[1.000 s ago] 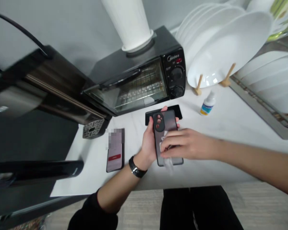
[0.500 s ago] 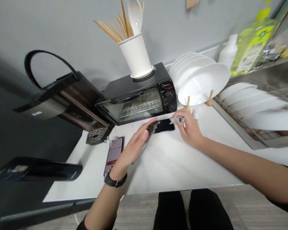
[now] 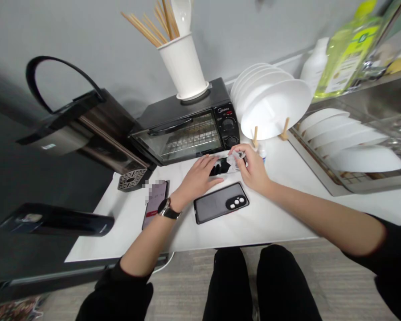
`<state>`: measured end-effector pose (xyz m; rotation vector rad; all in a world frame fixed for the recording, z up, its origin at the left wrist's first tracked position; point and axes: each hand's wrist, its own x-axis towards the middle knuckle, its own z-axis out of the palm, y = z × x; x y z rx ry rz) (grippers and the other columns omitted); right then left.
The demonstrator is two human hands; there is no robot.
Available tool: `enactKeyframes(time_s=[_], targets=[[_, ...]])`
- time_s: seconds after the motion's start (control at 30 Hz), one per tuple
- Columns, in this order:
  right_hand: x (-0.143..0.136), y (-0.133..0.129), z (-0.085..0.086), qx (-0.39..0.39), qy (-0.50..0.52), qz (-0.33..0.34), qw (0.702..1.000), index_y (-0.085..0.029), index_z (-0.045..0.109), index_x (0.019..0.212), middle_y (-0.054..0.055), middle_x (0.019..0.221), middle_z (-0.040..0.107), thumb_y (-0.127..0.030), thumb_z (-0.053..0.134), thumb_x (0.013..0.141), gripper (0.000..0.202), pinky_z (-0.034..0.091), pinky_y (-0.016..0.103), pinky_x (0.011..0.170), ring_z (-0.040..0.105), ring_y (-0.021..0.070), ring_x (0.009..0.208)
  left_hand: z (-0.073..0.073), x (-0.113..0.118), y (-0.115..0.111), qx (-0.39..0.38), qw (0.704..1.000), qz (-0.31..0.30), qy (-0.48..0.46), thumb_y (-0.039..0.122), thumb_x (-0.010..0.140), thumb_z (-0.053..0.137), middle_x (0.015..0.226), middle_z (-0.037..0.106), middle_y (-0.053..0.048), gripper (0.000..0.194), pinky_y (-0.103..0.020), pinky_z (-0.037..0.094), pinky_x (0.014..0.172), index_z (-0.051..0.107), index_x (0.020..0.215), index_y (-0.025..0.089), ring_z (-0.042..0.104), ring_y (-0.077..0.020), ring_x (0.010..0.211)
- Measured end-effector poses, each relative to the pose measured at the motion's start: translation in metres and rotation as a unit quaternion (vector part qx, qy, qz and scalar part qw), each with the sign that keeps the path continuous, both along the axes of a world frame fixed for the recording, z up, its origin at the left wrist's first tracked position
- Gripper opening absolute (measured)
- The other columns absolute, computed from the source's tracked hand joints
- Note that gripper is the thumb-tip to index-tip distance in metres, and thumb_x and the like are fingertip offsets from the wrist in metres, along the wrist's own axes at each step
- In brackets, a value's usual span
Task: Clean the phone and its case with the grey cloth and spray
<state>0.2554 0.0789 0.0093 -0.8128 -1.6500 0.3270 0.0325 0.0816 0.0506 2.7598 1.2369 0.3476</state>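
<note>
A dark phone [image 3: 221,166] lies on the white counter in front of the toaster oven. My left hand [image 3: 200,174] rests over its left end, fingers stretched out and thumb apart along the near side. In my right hand [image 3: 253,169] is a crumpled white tissue [image 3: 235,161], pinched and pressed against the phone's right end. Nearer to me lies a phone case [image 3: 220,203] with a black rim and camera cutouts at its right end. Left of my left wrist, a second phone [image 3: 156,198] with a lit screen lies on the counter.
Behind my hands stands the black toaster oven [image 3: 183,129], bearing a white chopstick holder [image 3: 183,67]. A coffee machine [image 3: 96,129] is at the left. White plates [image 3: 270,107] stand in a rack, with more dishes [image 3: 347,133] by the sink. A small bottle [image 3: 262,154] sits beyond my right hand.
My left hand has put the phone case down on the counter and moved onto the dark phone. My right hand has brought the tissue left onto the phone's screen.
</note>
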Motion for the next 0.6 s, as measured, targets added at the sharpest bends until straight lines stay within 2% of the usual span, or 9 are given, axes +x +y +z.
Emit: enactKeyframes(time_s=[0.1, 0.17, 0.23, 0.33, 0.43, 0.53, 0.6], targets=[[-0.001, -0.001, -0.001, -0.013, -0.008, 0.014, 1.0, -0.024, 0.055, 0.115, 0.007, 0.105, 0.07, -0.023, 0.042, 0.103, 0.018, 0.053, 0.034, 0.084, 0.067, 0.0196, 0.09, -0.007, -0.008, 0.021, -0.034, 0.998, -0.045, 0.037, 0.053, 0.098, 0.064, 0.157, 0.052, -0.02, 0.073, -0.05, 0.039, 0.122, 0.044, 0.156, 0.013, 0.05, -0.0328, 0.143], [-0.001, -0.001, -0.001, -0.013, -0.012, 0.025, 1.0, -0.024, 0.055, 0.114, 0.007, 0.107, 0.07, -0.024, 0.043, 0.102, 0.017, 0.053, 0.034, 0.084, 0.067, 0.0201, 0.092, -0.01, -0.01, 0.028, -0.042, 0.998, -0.044, 0.031, 0.047, 0.099, 0.064, 0.154, 0.055, -0.019, 0.066, -0.049, 0.042, 0.12, 0.046, 0.155, 0.016, 0.054, -0.0314, 0.14], [-0.001, -0.002, 0.0, -0.012, -0.015, 0.032, 0.999, -0.025, 0.055, 0.114, 0.007, 0.108, 0.07, -0.025, 0.044, 0.102, 0.016, 0.053, 0.034, 0.085, 0.067, 0.0205, 0.093, -0.011, -0.012, 0.032, -0.051, 0.998, -0.033, 0.014, 0.046, 0.099, 0.065, 0.154, 0.054, -0.02, 0.067, -0.049, 0.041, 0.121, 0.046, 0.155, 0.014, 0.052, -0.0319, 0.142], [0.0, -0.002, 0.003, -0.013, -0.015, 0.035, 0.999, -0.025, 0.055, 0.113, 0.007, 0.107, 0.07, -0.025, 0.043, 0.103, 0.016, 0.053, 0.034, 0.085, 0.067, 0.0203, 0.094, -0.015, -0.015, 0.039, -0.065, 0.997, -0.037, -0.008, 0.051, 0.096, 0.067, 0.156, 0.053, -0.02, 0.072, -0.05, 0.039, 0.122, 0.048, 0.155, 0.013, 0.051, -0.033, 0.143], [0.0, -0.003, 0.004, -0.012, -0.014, 0.035, 0.999, -0.025, 0.054, 0.113, 0.007, 0.106, 0.069, -0.025, 0.042, 0.103, 0.016, 0.052, 0.035, 0.084, 0.066, 0.0203, 0.093, -0.019, -0.016, 0.045, -0.063, 0.997, -0.041, -0.034, 0.053, 0.092, 0.072, 0.149, 0.06, -0.016, 0.071, -0.047, 0.042, 0.119, 0.054, 0.151, 0.018, 0.057, -0.0309, 0.136], [-0.001, -0.005, 0.004, -0.004, -0.007, 0.035, 0.999, -0.025, 0.054, 0.112, 0.006, 0.105, 0.069, -0.025, 0.043, 0.103, 0.015, 0.052, 0.034, 0.083, 0.066, 0.02, 0.093, -0.018, -0.016, 0.045, -0.042, 0.997, -0.033, -0.05, 0.051, 0.087, 0.08, 0.144, 0.065, -0.014, 0.073, -0.045, 0.044, 0.116, 0.057, 0.147, 0.018, 0.059, -0.0297, 0.132], [-0.002, -0.007, 0.004, 0.002, 0.0, 0.032, 0.999, -0.026, 0.053, 0.112, 0.006, 0.105, 0.068, -0.025, 0.043, 0.103, 0.014, 0.051, 0.033, 0.082, 0.066, 0.0194, 0.092, -0.01, -0.018, 0.038, -0.018, 0.998, -0.027, -0.06, 0.049, 0.085, 0.082, 0.142, 0.066, -0.013, 0.073, -0.046, 0.045, 0.115, 0.058, 0.146, 0.018, 0.06, -0.0289, 0.131]])
